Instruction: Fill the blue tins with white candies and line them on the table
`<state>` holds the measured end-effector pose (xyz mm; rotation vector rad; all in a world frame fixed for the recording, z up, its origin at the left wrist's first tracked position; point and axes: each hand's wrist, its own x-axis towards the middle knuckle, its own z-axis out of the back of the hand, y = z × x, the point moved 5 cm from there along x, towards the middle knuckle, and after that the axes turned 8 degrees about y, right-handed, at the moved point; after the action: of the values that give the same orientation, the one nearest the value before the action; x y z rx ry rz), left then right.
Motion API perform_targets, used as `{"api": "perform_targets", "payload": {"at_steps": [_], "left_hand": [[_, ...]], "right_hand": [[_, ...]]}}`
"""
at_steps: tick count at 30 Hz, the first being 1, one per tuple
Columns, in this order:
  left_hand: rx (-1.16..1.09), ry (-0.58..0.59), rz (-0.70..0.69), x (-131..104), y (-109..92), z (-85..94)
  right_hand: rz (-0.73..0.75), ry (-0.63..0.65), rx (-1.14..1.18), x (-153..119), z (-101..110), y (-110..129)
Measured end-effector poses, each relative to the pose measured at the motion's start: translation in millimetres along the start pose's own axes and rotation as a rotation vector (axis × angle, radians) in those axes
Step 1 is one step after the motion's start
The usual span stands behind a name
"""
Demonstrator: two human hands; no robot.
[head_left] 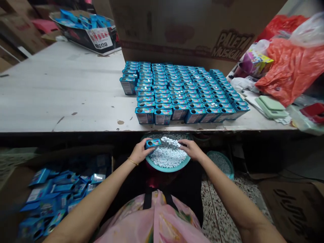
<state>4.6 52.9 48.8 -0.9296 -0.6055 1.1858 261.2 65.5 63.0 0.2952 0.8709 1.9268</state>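
My left hand (140, 151) is closed around a small blue box (153, 143), held over the left rim of a turquoise basin (174, 168). The box's top, with a dark round hole, faces up. White pellets (168, 157) fill the basin. Closed at the basin's right side, my right hand (191, 149) grips a narrow scoop heaped with pellets (171, 141). The scoop's tip lies close to the box's right end; the pellets and fingers hide most of its body.
Rows of upright blue boxes (179, 91) stand on the white table (63, 94), before a large carton (177, 30). Blue boxes fill a carton (60, 192) at lower left and another (101, 37) at back left. A scale (270, 105) and red bags (291, 67) sit right; another basin (229, 165) is below.
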Motion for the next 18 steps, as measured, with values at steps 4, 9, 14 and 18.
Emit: {"api": "perform_targets", "payload": {"at_steps": [4,9,14,18], "left_hand": [[0.167,0.036,-0.043,10.2,-8.1,-18.2],[0.237,0.057,-0.072,16.4,-14.3,-27.7],[0.25,0.061,-0.093,19.1,-18.2,-30.1],[0.231,0.035,-0.113,20.1,-19.0,-29.9]], "right_hand": [[0.043,0.119,-0.168,4.5,20.2,37.3],[0.002,0.214,-0.478,13.2,34.0,70.2],[0.002,0.271,-0.692,17.8,38.3,93.7],[-0.009,0.274,-0.776,17.4,40.1,109.0]]}}
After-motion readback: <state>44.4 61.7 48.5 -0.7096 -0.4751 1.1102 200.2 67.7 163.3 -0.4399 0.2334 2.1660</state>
